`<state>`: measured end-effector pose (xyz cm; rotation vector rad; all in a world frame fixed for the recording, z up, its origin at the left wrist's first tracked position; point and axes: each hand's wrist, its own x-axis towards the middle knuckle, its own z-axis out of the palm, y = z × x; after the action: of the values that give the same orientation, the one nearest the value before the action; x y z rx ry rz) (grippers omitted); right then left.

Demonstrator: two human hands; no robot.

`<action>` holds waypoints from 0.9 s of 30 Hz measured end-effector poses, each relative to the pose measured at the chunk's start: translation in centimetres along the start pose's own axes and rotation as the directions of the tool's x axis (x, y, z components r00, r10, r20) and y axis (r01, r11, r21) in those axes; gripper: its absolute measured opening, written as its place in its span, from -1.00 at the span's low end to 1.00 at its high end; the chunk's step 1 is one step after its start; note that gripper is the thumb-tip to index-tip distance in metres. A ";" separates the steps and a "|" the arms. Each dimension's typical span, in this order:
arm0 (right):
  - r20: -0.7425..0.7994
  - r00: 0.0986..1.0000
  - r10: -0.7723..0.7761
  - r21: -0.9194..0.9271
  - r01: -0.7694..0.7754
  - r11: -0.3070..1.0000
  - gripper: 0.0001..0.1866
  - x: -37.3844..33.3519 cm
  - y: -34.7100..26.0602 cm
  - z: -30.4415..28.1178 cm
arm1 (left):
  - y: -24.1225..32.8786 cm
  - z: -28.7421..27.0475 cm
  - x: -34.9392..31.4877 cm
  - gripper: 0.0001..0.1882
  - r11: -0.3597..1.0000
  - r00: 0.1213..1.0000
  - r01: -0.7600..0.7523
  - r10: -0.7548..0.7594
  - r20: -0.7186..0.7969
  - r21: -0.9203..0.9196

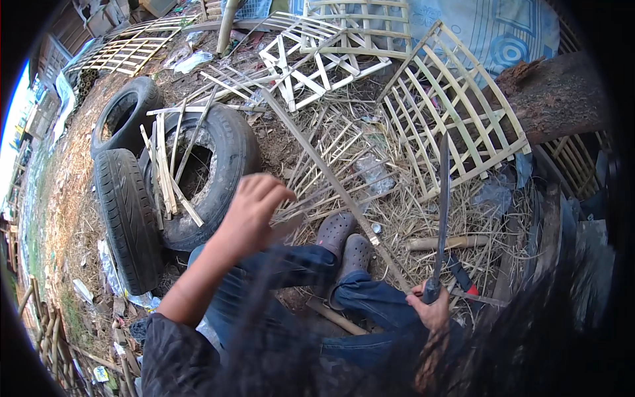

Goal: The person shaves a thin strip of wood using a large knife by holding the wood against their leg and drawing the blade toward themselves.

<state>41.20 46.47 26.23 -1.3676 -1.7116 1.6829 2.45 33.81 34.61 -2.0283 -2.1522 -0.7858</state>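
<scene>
My right hand [433, 309] is closed round the dark handle of a machete [444, 212], whose long blade points up and away from me. A long bamboo strip [317, 162] runs slantwise across the middle, its near end beside my right thumb; whether the hand touches it I cannot tell. My left hand [258, 206] hangs raised over my left leg, fingers bent and apart from a blurred thumb, with nothing seen in it. Split bamboo pieces [331, 169] lie on the straw beyond my shoes [354, 255].
Old tyres [228, 142] stand and lie at the left, bamboo slats [165, 162] across one. Woven bamboo lattices [463, 109] lie at the far side, near a blue patterned sheet [450, 30]. A thick log [555, 99] lies at right. A red-and-black tool [463, 274] lies near my right hand.
</scene>
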 end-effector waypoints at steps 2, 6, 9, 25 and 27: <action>0.019 0.999 -0.045 -0.078 0.046 0.996 -0.77 0.1 -0.3 -1.4 | -0.9 -2.3 2.5 -0.36 0.976 0.993 -0.114 0.108 0.045 0.184; 0.111 0.990 -0.089 -0.279 0.117 0.953 -0.77 0.3 -1.2 -3.9 | -3.9 0.0 6.4 -0.31 0.858 0.876 -0.457 0.391 0.282 0.232; 0.151 0.984 -0.096 -0.398 0.150 0.905 -0.75 0.2 -2.6 -4.9 | -5.3 2.0 7.5 -0.41 0.969 0.501 -0.235 0.054 0.864 0.076; -0.072 0.840 -0.538 -0.658 0.365 0.658 -0.55 1.5 -5.6 1.2 | 2.0 4.5 -1.4 -0.51 0.666 0.400 0.659 0.082 0.913 -0.349; 0.036 0.784 -0.619 -0.662 0.483 0.573 -0.44 1.5 -5.9 2.9 | 4.2 5.8 -1.9 -0.58 0.518 0.411 0.755 0.105 0.906 -0.402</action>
<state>36.00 47.25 30.49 -0.9863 -2.3778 0.5797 8.28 34.45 30.16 -2.8309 -3.4585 -1.0631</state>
